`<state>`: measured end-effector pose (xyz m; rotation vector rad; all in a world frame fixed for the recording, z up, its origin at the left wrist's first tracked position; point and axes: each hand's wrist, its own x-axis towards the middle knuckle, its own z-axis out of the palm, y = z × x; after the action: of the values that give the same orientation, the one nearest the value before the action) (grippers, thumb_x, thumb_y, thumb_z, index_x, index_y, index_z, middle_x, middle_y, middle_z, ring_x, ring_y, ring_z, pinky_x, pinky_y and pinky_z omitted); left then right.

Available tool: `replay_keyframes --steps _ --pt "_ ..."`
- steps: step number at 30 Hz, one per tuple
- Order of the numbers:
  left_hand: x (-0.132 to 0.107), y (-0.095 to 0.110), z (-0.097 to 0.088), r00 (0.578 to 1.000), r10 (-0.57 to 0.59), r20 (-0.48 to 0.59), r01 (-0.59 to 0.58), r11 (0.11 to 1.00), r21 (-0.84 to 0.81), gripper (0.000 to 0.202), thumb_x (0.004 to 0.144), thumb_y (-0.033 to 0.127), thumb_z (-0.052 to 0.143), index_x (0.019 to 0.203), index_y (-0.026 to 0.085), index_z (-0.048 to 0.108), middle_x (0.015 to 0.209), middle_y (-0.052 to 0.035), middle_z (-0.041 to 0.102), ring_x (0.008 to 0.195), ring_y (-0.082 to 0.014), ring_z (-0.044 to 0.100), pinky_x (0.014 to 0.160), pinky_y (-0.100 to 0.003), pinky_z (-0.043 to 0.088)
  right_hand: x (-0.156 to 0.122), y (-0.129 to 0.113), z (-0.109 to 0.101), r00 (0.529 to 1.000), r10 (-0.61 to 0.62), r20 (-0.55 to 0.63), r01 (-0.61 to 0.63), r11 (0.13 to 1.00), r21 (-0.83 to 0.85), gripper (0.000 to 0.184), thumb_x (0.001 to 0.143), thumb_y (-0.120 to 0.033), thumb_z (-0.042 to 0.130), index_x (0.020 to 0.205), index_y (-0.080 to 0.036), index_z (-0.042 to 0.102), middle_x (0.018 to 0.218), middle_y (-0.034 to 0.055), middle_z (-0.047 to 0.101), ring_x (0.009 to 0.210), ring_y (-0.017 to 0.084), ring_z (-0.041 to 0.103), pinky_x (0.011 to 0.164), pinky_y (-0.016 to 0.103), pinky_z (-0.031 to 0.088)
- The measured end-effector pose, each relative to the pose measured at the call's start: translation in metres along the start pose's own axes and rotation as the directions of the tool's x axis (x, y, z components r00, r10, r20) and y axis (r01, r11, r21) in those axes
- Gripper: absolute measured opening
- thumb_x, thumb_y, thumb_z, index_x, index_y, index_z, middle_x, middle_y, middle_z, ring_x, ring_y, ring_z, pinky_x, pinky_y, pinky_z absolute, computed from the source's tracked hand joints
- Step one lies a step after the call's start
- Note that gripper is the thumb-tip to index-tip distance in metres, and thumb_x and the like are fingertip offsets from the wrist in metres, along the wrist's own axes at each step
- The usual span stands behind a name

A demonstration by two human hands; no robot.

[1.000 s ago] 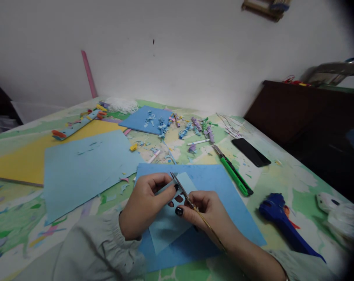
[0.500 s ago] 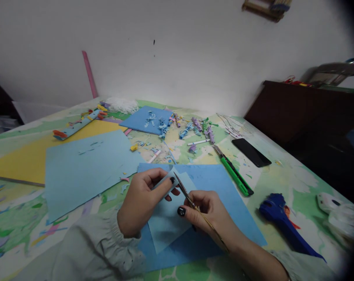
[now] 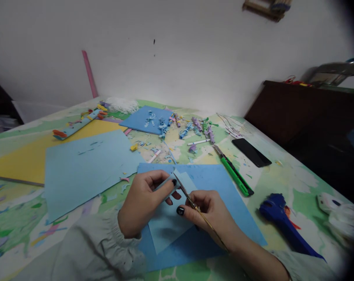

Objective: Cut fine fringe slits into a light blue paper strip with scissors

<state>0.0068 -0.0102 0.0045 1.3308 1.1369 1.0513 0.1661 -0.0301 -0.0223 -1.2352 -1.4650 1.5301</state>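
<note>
Between the thumb and fingers of my left hand [image 3: 149,199] is a small folded piece of light blue paper [image 3: 171,180]. My right hand [image 3: 210,212] grips a pair of scissors [image 3: 186,192] with gold-coloured handles, partly hidden by the fingers. The blades point up and left, lying against the edge of the small piece. Under both hands lies a light blue sheet [image 3: 168,234], on top of a larger, darker blue sheet [image 3: 235,230]. How far the blades are apart is hard to make out.
A green utility knife [image 3: 237,175] and a black phone [image 3: 251,152] lie to the right, with a blue glue gun [image 3: 285,224] nearer. Light blue foam sheet [image 3: 86,175] and yellow sheet [image 3: 13,164] lie left. Paper scraps and rolled bits [image 3: 185,130] cover the back.
The small paper piece and my left fingertips have shifted slightly downward. The scissors' blades lie a little more along the paper's edge; my right hand has barely moved.
</note>
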Motion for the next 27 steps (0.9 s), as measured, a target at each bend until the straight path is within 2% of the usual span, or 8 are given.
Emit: replay_keyframes --steps 9,17,27 --pt "-0.0008 -0.0011 -0.0002 1.0 -0.006 0.013 0.006 1.0 -0.019 0.013 0.074 0.019 0.057 0.063 0.013 0.062 0.055 0.0002 0.063 0.046 -0.0092 0.054 0.046 -0.019 0.045 0.0011 0.0035 -0.0013 1.0 0.015 -0.019 -0.016 0.999 -0.034 0.038 0.061 -0.038 0.073 0.052 -0.016 0.043 0.045 -0.0083 0.029 0.041 0.005 0.025 0.039 0.02 0.016" --pt "-0.0008 -0.0031 -0.0017 0.998 0.001 0.066 0.004 0.997 -0.079 0.015 0.077 0.022 0.054 0.063 0.015 0.057 0.056 -0.0006 0.065 0.046 -0.0094 0.052 0.048 -0.021 0.044 0.0017 0.0045 -0.0006 0.999 0.008 -0.043 -0.008 1.0 -0.003 0.039 0.06 -0.035 0.074 0.051 -0.016 0.041 0.045 -0.0084 0.028 0.041 0.004 0.024 0.039 0.02 0.016" --pt "0.0 -0.0042 -0.0006 0.998 0.011 0.06 -0.007 0.998 -0.07 0.014 0.076 0.019 0.055 0.064 0.013 0.058 0.056 -0.0006 0.064 0.046 -0.0088 0.052 0.046 -0.02 0.044 0.0019 0.0002 0.0003 0.999 0.017 -0.049 -0.015 0.999 0.042 0.041 0.057 -0.037 0.076 0.051 -0.016 0.041 0.044 -0.0089 0.028 0.041 0.004 0.023 0.038 0.019 0.015"
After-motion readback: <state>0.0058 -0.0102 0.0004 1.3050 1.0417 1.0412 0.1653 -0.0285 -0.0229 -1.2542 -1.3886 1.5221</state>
